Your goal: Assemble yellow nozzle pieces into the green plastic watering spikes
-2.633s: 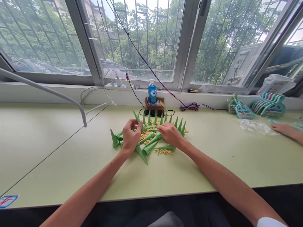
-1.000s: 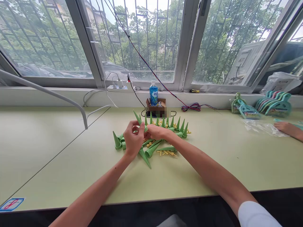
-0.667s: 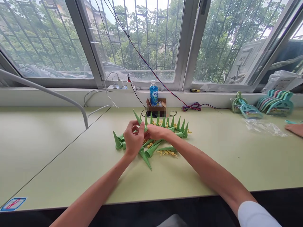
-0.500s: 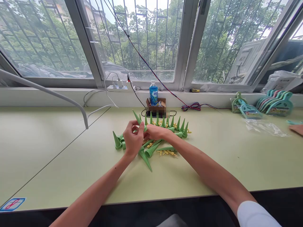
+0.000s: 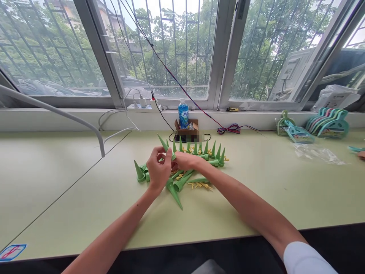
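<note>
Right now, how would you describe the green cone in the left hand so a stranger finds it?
On the green table, before the blue-labelled bottle, lies a pile of green cones. Only one cone is held above it, pinched in the left hand, tip slanting up-left.

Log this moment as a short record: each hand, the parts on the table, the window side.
left hand: grips a green cone, tip up and away
right hand: fingertips at that cone's wide end; what they pinch is hidden
lying cones: loose pile under the hands
standing cones: row behind the pile
yellow pieces: scattered on the table
sill side: bottle at a brown box
</note>
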{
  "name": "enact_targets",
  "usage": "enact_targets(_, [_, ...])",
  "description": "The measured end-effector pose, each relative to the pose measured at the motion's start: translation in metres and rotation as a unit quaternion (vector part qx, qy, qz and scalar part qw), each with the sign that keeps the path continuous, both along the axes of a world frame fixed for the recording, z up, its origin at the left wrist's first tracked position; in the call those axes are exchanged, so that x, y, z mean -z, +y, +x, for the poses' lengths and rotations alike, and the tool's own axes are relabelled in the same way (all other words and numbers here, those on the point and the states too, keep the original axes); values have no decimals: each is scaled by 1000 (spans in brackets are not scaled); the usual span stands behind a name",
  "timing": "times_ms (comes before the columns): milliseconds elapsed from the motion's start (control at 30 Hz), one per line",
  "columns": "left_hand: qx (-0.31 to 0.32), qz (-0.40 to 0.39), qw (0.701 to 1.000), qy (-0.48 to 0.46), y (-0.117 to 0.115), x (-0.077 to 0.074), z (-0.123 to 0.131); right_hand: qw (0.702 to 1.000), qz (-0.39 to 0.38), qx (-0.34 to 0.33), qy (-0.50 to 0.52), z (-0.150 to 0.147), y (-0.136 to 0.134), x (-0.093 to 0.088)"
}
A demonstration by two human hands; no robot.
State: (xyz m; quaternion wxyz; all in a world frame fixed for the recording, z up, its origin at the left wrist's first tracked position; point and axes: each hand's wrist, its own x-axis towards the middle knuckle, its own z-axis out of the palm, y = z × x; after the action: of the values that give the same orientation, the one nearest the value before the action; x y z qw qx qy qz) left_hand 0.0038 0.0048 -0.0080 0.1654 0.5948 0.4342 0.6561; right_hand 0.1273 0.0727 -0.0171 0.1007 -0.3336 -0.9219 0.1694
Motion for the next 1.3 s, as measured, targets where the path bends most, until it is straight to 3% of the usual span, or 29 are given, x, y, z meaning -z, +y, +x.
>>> enact_targets(233, [-5, -4, 1000, -20, -2, -2, 1, 997, 76, -4, 6, 6, -5, -9])
enact_targets(533, [28, -15, 999, -5, 0, 2, 1, 953, 241, 134, 127, 47, -44, -11])
enact_targets(667, [99, -49, 993, 45, 2, 8, 2, 931, 237, 181, 212, 65, -69, -3])
enact_targets(867, [207, -91, 973, 41, 2, 9, 5, 911, 236, 168, 293, 63, -81, 4])
enact_targets(1300, [238, -115, 964, 11, -1, 3, 6, 918, 207, 142, 307, 50, -84, 9])
